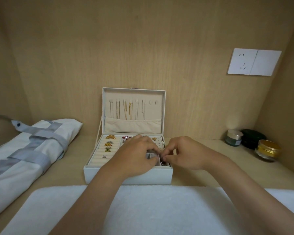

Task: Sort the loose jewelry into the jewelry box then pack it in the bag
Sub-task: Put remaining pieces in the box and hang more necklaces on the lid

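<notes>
A white jewelry box (126,177) stands open at the middle of the wooden shelf, lid upright. Several gold chains (127,110) hang inside the lid. Rings (108,146) sit in the left ring rolls, and earrings (126,138) lie at the back. My left hand (136,156) hovers over the box's front right compartments, fingers curled. My right hand (183,152) pinches something small above a compartment holding dark red beaded jewelry (163,163); the pinched piece is too small to tell. A white and grey cloth bag (24,150) lies flat at the left.
A white towel (151,209) covers the shelf front under my forearms. Three cosmetic jars (268,150) stand at the right back corner. A wall socket (253,61) sits on the back panel. Wooden walls close in on the left and right.
</notes>
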